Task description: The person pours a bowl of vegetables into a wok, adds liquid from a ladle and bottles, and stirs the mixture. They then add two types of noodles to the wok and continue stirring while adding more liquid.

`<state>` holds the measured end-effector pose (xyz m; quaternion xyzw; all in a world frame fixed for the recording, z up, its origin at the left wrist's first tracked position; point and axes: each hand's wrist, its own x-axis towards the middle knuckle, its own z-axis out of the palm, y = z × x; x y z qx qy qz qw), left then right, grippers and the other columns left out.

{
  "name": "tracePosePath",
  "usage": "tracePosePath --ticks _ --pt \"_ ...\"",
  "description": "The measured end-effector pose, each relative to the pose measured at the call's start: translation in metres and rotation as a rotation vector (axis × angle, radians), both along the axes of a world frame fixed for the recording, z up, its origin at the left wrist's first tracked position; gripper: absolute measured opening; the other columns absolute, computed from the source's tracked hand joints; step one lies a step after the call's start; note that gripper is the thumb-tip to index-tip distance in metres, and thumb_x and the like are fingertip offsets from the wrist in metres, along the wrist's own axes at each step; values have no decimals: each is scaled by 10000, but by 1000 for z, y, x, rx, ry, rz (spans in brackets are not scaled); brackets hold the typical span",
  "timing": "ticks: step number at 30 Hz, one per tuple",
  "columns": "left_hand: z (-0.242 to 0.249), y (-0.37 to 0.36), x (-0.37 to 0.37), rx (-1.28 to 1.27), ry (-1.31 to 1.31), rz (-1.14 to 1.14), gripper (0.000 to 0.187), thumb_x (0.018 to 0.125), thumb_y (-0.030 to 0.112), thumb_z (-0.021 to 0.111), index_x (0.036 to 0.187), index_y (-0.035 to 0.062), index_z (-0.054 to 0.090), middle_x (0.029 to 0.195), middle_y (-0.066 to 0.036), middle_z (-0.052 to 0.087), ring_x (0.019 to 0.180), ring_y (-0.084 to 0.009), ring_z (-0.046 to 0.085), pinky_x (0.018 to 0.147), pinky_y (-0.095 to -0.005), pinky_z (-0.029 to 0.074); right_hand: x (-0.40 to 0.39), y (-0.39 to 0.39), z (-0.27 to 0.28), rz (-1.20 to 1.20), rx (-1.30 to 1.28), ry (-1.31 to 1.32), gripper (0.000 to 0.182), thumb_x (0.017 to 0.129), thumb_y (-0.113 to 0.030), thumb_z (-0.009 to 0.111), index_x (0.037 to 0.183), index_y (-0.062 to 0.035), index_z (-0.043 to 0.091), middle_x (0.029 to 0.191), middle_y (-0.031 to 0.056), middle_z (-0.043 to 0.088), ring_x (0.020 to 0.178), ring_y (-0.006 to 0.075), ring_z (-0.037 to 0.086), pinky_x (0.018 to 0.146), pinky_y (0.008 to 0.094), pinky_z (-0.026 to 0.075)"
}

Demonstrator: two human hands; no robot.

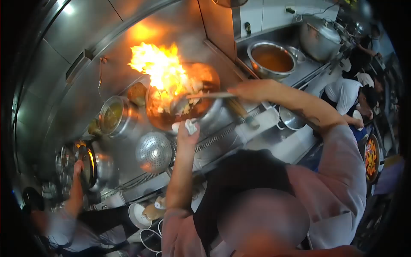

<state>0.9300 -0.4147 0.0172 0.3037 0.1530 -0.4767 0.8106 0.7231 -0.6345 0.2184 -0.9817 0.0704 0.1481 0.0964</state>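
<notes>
Tall flame rose from the wok between your two hands

Your right hand (246,91) had its fingers closed around the handle of a ladle (209,95), and the bowl of this ladle was inside the wok (209,75), among pieces of pale food (185,104). Your left hand (187,133) was at the near rim of the wok, its fingers pressed on a white cloth (191,126); I cannot tell whether they gripped the rim through it. The wok was in front of you, and a bright flame (160,64) covered part of its inside.

Just beside the wok, on its left, was a steel pot (129,119) with yellowish liquid. A perforated strainer (153,152) lay near your left forearm. To the far right, a wide steel bowl (274,75) contained orange-brown liquid. At the left, another person's hand (78,166) was at a dark pan (87,173).
</notes>
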Motion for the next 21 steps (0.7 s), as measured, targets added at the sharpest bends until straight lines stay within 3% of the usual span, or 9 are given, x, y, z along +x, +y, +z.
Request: tracePosePath --ticks 2,3,4,6,8,12,14,16,21 --pt "25 6 -14 42 -12 -50 134 950 211 484 983 96 544 888 -79 609 801 -241 580 641 -387 513 -18 -1 9 60 106 133 318 850 -93 534 1160 -24 532 975 196 636 917 371 629 795 462 498" --pt "40 6 -23 43 -13 -37 173 961 252 480 983 93 547 891 -82 614 804 -245 582 638 -400 514 -21 -34 -35 248 236 -84 313 834 -82 545 1143 -32 540 963 186 626 926 359 621 789 451 493" --pt "23 1 -9 15 58 -11 175 964 241 481 982 81 549 899 -82 608 774 -235 583 635 -396 516 -18 -33 -32 280 181 -43 470 888 -107 525 1347 -39 453 1085 224 607 1003 344 603 812 434 474" --pt "8 -10 11 -53 40 -22 150 951 209 494 973 74 554 908 -81 602 729 -208 580 633 -353 521 5 -16 -19 -31 196 290 441 884 -104 527 1317 -40 476 1163 239 578 1106 348 563 908 408 456" --pt "-77 -13 22 -186 -465 -110 97 906 149 522 912 66 572 784 -64 609 668 -179 589 594 -296 525 26 -56 -108 79 120 -67 272 897 -151 502 1137 -32 553 959 202 622 937 347 612 761 441 479" --pt "-111 33 -53 -308 -80 -227 105 905 168 518 957 107 586 832 -53 644 695 -190 616 571 -319 528 25 -30 -116 -332 104 -270 342 1002 -274 374 1091 -6 567 989 229 635 922 384 631 781 481 492" --pt "-64 35 -74 70 -106 -104 120 920 202 506 962 132 594 830 -56 654 689 -198 619 557 -335 529 3 -2 -56 -43 -140 -262 277 944 -131 415 1135 35 527 884 239 644 850 391 650 738 478 515" --pt "-34 15 -48 114 -4 63 149 936 245 492 938 132 589 792 -39 632 663 -203 606 527 -327 525 -12 3 -40 -23 -111 -292 304 896 -74 439 1168 44 508 841 233 639 801 390 647 710 470 510" --pt "-55 -21 40 25 -132 -34 137 909 206 504 904 93 581 809 -70 624 714 -211 581 562 -329 489 -49 21 -49 -129 13 -451 346 884 -70 456 1209 40 496 854 253 624 771 407 625 702 484 492"
